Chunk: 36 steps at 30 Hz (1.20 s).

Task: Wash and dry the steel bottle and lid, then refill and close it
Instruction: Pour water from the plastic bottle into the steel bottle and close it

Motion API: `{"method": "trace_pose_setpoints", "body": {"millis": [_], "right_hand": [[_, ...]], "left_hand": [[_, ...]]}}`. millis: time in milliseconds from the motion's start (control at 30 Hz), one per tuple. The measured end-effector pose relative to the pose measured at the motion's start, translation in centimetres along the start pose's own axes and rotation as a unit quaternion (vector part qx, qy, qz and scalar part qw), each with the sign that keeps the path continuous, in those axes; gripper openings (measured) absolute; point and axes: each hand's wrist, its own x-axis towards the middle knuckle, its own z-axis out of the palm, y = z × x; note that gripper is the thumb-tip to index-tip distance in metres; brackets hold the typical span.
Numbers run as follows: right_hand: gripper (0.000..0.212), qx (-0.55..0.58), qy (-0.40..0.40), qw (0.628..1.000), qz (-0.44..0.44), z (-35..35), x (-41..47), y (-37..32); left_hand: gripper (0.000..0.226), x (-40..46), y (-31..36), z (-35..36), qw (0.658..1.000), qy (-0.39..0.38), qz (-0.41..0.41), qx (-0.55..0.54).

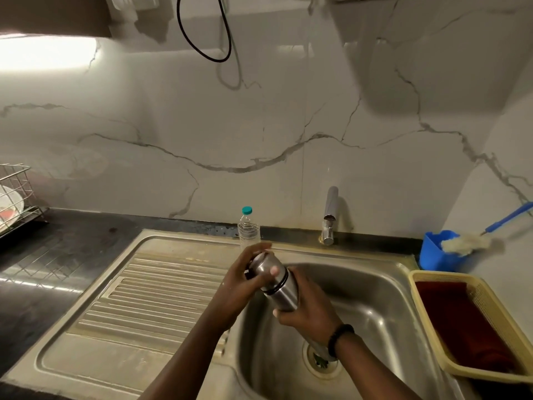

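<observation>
I hold the steel bottle point(281, 293) tilted over the sink basin point(375, 310), its top pointing up and to the left. My right hand point(310, 311) grips the bottle's body from below and behind. My left hand point(245, 280) is wrapped round the steel lid point(264, 265) at the top end, thumb across it. The lid sits on the bottle. No water runs from the tap point(330, 215).
A clear plastic bottle with a teal cap point(248, 228) stands behind the sink. At the right are a yellow basket point(418, 287) with a dark red cloth and a blue holder point(435, 249) with a bottle brush. A ribbed drainboard point(155, 295) lies left; a dish rack point(14, 194) stands far left.
</observation>
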Motion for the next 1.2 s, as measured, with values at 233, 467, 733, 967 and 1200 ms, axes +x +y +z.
{"method": "trace_pose_setpoints", "body": {"millis": [233,467,733,967,1200], "right_hand": [[0.069,0.04,0.005,0.999,0.006,-0.4,0.3,-0.3],[0.068,0.044,0.004,0.999,0.008,-0.8,0.8,-1.0],[0.067,0.055,-0.015,0.998,0.008,-1.5,1.0,-1.8],[0.068,0.077,-0.004,0.997,0.02,-1.8,0.7,-2.2],[0.072,0.104,0.016,0.994,0.028,-2.3,1.0,-2.8]], "left_hand": [[0.043,1.0,0.5,0.2,0.998,0.054,-0.014,-0.025],[0.07,1.7,1.9,1.2,0.998,0.037,-0.051,-0.026],[0.06,1.8,2.1,0.9,0.997,-0.004,-0.018,-0.074],[0.047,2.1,2.7,1.1,0.994,0.041,0.017,-0.1],[0.076,2.6,4.0,2.4,0.992,0.126,-0.022,0.014]]}}
